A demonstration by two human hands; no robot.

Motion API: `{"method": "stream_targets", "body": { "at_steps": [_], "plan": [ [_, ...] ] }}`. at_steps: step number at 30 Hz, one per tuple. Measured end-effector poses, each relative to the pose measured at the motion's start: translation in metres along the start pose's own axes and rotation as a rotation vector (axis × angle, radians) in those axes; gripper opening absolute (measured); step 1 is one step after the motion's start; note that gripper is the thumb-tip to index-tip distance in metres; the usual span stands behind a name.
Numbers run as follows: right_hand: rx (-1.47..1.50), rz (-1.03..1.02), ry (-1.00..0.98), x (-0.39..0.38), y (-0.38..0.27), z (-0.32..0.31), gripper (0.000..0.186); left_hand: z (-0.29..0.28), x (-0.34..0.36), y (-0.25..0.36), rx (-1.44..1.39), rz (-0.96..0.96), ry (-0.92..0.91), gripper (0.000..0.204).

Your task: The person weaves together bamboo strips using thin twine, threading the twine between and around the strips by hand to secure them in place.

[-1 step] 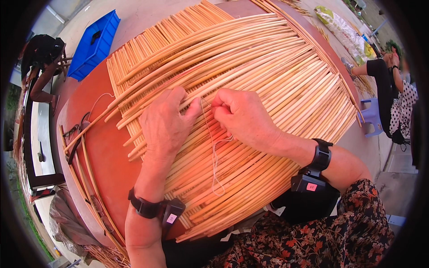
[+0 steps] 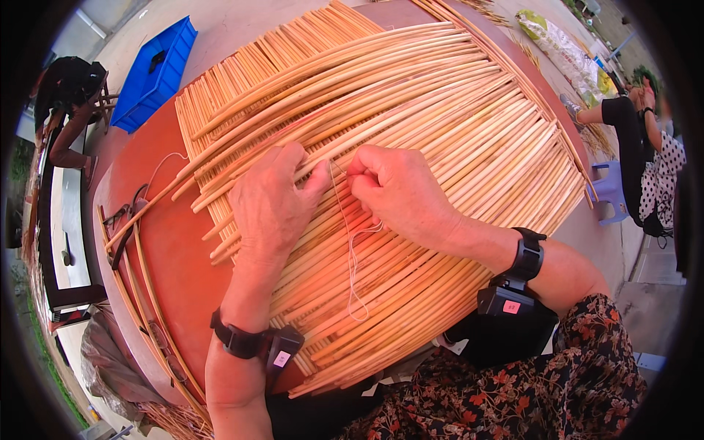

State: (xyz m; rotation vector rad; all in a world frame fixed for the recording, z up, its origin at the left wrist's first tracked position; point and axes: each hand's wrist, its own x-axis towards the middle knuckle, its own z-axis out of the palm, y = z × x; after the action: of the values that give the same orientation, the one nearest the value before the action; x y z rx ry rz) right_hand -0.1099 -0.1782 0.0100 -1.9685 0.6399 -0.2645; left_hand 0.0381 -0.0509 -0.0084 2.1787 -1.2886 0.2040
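A mat of pale reed stalks (image 2: 440, 147) lies across a red-brown tabletop in front of me. My left hand (image 2: 271, 198) is closed around stalks near the mat's left side, thumb and fingers pressing on them. Close beside it, my right hand (image 2: 402, 192) is curled shut, pinching a thin white string (image 2: 353, 268). One strand runs up between the two hands, and the rest hangs in a loose loop over the stalks. The right fingertips are partly hidden behind the knuckles.
The red-brown tabletop (image 2: 172, 286) shows at left, with long bent stalks (image 2: 150, 293) and scissors (image 2: 126, 220) on it. Beyond stands a blue crate (image 2: 155, 73). Two other people sit at the far left and right, the right one by a purple stool (image 2: 610, 192).
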Motion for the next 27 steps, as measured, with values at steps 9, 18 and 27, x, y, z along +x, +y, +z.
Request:
{"method": "stream_targets", "body": {
  "at_steps": [9, 18, 27],
  "plan": [
    [0.016, 0.038, -0.023, 0.0055, -0.0064, -0.0064, 0.016, -0.0015, 0.0041, 0.0018, 0.01, -0.034, -0.029, 0.028],
    [0.23, 0.097, -0.069, 0.0048, -0.0062, -0.0079, 0.018, -0.002, 0.0034, 0.0035, 0.001, -0.038, -0.018, 0.028],
    [0.216, 0.107, -0.041, 0.0063, -0.0065, -0.0061, 0.017, -0.0037, 0.0037, 0.0058, -0.017, -0.07, -0.036, 0.029]
  ]
}}
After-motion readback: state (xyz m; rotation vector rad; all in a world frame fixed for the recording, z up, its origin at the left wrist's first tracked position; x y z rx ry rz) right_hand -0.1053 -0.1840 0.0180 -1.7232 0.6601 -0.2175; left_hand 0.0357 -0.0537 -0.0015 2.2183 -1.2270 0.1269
